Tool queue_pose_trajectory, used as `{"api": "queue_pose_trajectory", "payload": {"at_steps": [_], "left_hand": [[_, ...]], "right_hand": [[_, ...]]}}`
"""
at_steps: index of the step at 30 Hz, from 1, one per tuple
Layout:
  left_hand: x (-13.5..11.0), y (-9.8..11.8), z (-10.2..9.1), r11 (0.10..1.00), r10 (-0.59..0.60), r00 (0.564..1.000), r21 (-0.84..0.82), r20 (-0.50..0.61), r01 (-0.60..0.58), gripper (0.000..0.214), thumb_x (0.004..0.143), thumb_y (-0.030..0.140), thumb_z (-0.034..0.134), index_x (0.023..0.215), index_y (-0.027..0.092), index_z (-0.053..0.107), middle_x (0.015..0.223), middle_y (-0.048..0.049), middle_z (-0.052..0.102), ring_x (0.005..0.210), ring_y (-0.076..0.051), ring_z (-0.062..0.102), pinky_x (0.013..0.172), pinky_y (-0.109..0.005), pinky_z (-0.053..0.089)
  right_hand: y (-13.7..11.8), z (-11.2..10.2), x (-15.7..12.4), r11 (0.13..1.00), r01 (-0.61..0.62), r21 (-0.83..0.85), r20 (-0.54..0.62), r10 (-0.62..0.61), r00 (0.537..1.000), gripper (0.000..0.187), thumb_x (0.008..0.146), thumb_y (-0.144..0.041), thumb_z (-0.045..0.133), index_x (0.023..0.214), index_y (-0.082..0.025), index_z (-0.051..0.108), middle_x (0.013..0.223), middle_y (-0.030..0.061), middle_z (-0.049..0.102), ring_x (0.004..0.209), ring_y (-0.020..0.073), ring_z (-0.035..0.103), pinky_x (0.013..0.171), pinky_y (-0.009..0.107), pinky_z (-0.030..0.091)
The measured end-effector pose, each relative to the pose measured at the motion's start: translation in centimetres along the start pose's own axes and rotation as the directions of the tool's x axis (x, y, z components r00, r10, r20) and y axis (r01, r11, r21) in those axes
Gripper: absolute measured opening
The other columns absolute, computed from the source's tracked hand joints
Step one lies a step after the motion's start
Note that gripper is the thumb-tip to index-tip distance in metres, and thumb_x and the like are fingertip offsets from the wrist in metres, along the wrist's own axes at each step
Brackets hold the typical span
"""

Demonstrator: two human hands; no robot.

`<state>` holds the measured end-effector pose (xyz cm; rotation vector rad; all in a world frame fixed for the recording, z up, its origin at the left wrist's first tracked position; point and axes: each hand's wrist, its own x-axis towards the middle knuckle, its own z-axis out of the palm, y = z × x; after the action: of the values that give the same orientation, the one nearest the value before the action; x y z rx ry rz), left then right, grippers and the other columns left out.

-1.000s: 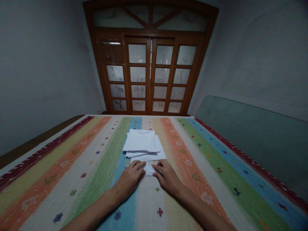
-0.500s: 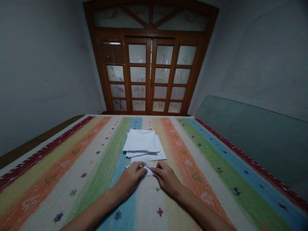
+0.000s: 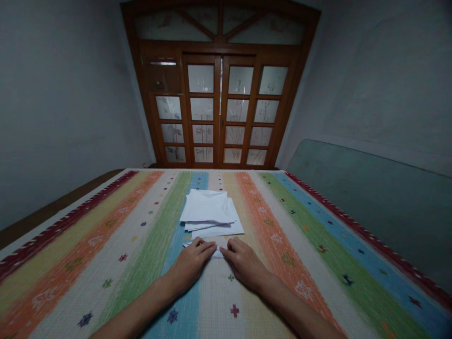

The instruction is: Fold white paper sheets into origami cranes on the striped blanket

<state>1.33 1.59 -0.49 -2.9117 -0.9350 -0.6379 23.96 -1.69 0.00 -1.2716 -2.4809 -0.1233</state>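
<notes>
A small folded piece of white paper (image 3: 218, 253) lies on the striped cloth (image 3: 116, 245), nearly hidden under my fingers. My left hand (image 3: 190, 264) rests on its left side, fingers together and pressed flat onto it. My right hand (image 3: 243, 262) presses on its right side, fingertips almost meeting the left ones. Just beyond my hands sits a loose stack of white paper sheets (image 3: 209, 213), untouched.
The striped cloth covers a wide flat surface reaching to a wooden double door with frosted panes (image 3: 221, 108). A dark green padded panel (image 3: 370, 197) runs along the right wall. A brown wooden edge (image 3: 52, 207) shows at the left.
My hands have drawn closer together over the small paper, which now shows less than before. The stack of sheets has not moved.
</notes>
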Motion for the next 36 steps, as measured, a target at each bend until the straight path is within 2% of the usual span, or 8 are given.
{"api": "queue_pose_trajectory", "payload": {"at_steps": [5,8,11,16,23,27,32,36], "left_hand": [[0.0,0.1,-0.2,0.999,0.024,0.999,0.042,-0.022,-0.023,0.043,0.093,0.006,0.054,0.134,0.019,0.057,0.127,-0.0086,0.07,0.107,-0.027,0.059,0.085,-0.046,0.061],[-0.1,0.0,-0.1,0.995,0.03,0.999,0.095,-0.026,-0.027,0.043,0.092,0.005,0.055,0.132,0.02,0.06,0.128,-0.0079,0.069,0.121,-0.033,0.055,0.092,-0.053,0.058],[-0.2,-0.1,0.1,0.994,0.03,1.0,0.11,-0.005,-0.029,0.044,0.091,0.003,0.054,0.132,0.017,0.059,0.131,-0.008,0.068,0.126,-0.033,0.055,0.098,-0.052,0.056],[-0.5,-0.4,0.7,0.995,0.021,1.0,0.097,0.022,-0.023,0.048,0.091,0.0,0.049,0.135,0.016,0.056,0.134,-0.0104,0.066,0.125,-0.027,0.06,0.101,-0.045,0.056],[-0.3,-0.3,0.6,0.999,0.015,0.999,0.05,0.051,-0.018,0.047,0.092,0.001,0.047,0.136,0.016,0.055,0.138,-0.0117,0.063,0.135,-0.027,0.052,0.105,-0.047,0.052],[-0.2,-0.1,0.1,0.999,0.047,0.994,-0.02,0.103,-0.045,0.062,0.087,-0.005,0.041,0.143,0.02,0.048,0.146,-0.0083,0.056,0.14,-0.024,0.045,0.11,-0.045,0.047],[-0.3,0.1,-0.2,0.995,0.083,0.98,-0.066,0.179,-0.072,0.079,0.077,-0.002,0.048,0.152,0.019,0.035,0.156,-0.0109,0.043,0.145,-0.026,0.037,0.117,-0.047,0.038],[-0.5,0.6,-0.2,0.995,0.085,0.981,-0.059,0.177,-0.075,0.071,0.087,0.004,0.047,0.154,0.018,0.028,0.158,-0.0122,0.038,0.148,-0.025,0.03,0.121,-0.049,0.031]], "right_hand": [[-0.2,-0.3,-0.2,0.996,-0.013,0.088,0.035,0.01,0.999,0.046,0.091,-0.003,0.051,0.133,-0.022,0.056,0.097,0.0065,0.057,0.086,0.0192,0.054,0.075,0.027,0.046],[-0.4,-0.2,-0.4,0.99,-0.021,0.14,0.059,0.013,0.998,0.055,0.086,0.002,0.051,0.135,-0.024,0.054,0.101,0.0066,0.057,0.088,0.0191,0.055,0.078,0.027,0.048],[-0.4,0.0,-0.4,0.977,-0.047,0.207,0.054,0.037,0.998,0.065,0.081,0.006,0.051,0.14,-0.021,0.048,0.105,0.0079,0.058,0.093,0.0199,0.057,0.084,0.029,0.049],[-0.4,0.3,-0.3,0.965,-0.076,0.252,0.027,0.071,0.997,0.048,0.083,0.004,0.053,0.123,-0.019,0.062,0.104,0.0088,0.058,0.093,0.0202,0.057,0.084,0.03,0.05],[-0.5,0.6,-0.1,0.958,-0.099,0.269,0.001,0.103,0.995,0.042,0.085,0.004,0.051,0.117,-0.019,0.067,0.1,0.008,0.058,0.091,0.0191,0.057,0.083,0.029,0.05],[-0.5,1.3,-0.1,0.955,-0.127,0.269,-0.049,0.145,0.988,0.04,0.085,0.005,0.053,0.11,-0.02,0.071,0.095,0.0064,0.059,0.089,0.0187,0.058,0.08,0.028,0.05],[-0.8,1.7,-0.1,0.969,-0.124,0.213,-0.104,0.149,0.983,0.035,0.084,0.005,0.055,0.104,-0.019,0.072,0.093,0.007,0.061,0.088,0.0196,0.059,0.08,0.029,0.052],[-1.2,1.8,-0.1,0.986,-0.105,0.126,-0.094,0.117,0.989,0.039,0.081,0.006,0.057,0.109,-0.016,0.069,0.099,0.01,0.066,0.094,0.0225,0.061,0.084,0.034,0.055]]}}
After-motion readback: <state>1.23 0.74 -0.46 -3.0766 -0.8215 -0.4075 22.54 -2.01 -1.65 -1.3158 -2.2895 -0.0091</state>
